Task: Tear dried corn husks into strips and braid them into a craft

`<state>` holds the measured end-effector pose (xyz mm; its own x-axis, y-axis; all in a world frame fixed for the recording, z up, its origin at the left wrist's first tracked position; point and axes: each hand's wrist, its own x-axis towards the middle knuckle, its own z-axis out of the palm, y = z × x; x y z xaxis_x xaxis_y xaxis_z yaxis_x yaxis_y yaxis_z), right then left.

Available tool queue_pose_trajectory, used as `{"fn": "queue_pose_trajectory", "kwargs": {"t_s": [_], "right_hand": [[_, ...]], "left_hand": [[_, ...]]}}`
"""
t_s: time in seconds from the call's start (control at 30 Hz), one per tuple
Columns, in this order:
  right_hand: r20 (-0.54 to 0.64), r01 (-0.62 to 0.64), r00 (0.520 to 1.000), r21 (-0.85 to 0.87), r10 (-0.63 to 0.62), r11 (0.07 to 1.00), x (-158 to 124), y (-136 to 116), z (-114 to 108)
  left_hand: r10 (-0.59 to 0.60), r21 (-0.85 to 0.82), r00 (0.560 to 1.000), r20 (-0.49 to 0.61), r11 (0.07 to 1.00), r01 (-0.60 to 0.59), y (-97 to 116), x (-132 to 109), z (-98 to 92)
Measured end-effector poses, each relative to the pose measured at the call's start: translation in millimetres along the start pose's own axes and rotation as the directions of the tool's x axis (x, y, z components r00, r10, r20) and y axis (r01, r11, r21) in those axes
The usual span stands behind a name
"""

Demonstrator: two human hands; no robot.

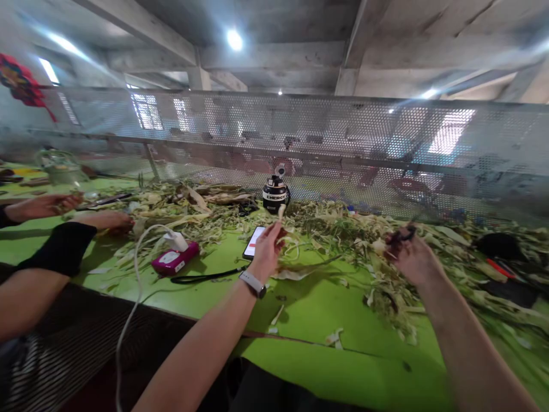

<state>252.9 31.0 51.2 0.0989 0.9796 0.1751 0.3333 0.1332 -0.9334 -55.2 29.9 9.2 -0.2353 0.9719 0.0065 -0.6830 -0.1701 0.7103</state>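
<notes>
My left hand, with a grey band on its wrist, is raised over the green table. Its fingers are closed around a pale piece of corn husk that sticks up above them, and thin strands hang at its right side. Farther right, my right hand hovers over a heap of dried corn husk. In its closed fingers is a small dark tool, too blurred to name for certain. Just behind my left hand lies a phone with a lit screen.
A black jug marked ENERGY stands at the back before a perforated metal screen. A magenta power adapter with a white cable lies at left. Another person's hands are beyond it. A black item sits far right.
</notes>
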Motion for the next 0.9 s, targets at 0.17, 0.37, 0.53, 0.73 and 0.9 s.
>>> {"fn": "queue_pose_trajectory", "kwargs": {"t_s": [0.17, 0.37, 0.53, 0.73, 0.9], "right_hand": [[0.341, -0.015, 0.939, -0.051, 0.032, 0.999, -28, -17, 49], [0.542, 0.109, 0.84, -0.215, 0.026, 0.97, -45, -19, 76], [0.5, 0.138, 0.866, -0.217, -0.011, 0.966, -44, -17, 81], [0.491, 0.134, 0.871, -0.193, -0.023, 0.972, -42, -14, 85], [0.48, 0.139, 0.876, -0.179, -0.036, 0.974, -43, -10, 85]], "left_hand": [[-0.079, 0.229, 0.98, 0.182, 0.973, 0.036, -6, -15, 8.2], [-0.062, 0.319, 0.974, 0.218, 0.948, -0.011, -11, -15, 6.2], [-0.098, 0.37, 0.959, 0.266, 0.929, -0.008, -14, -18, 6.9], [-0.098, 0.37, 0.949, 0.3, 0.929, -0.021, -13, -20, 6.2], [-0.091, 0.393, 0.947, 0.309, 0.919, -0.04, -15, -18, 4.0]]}}
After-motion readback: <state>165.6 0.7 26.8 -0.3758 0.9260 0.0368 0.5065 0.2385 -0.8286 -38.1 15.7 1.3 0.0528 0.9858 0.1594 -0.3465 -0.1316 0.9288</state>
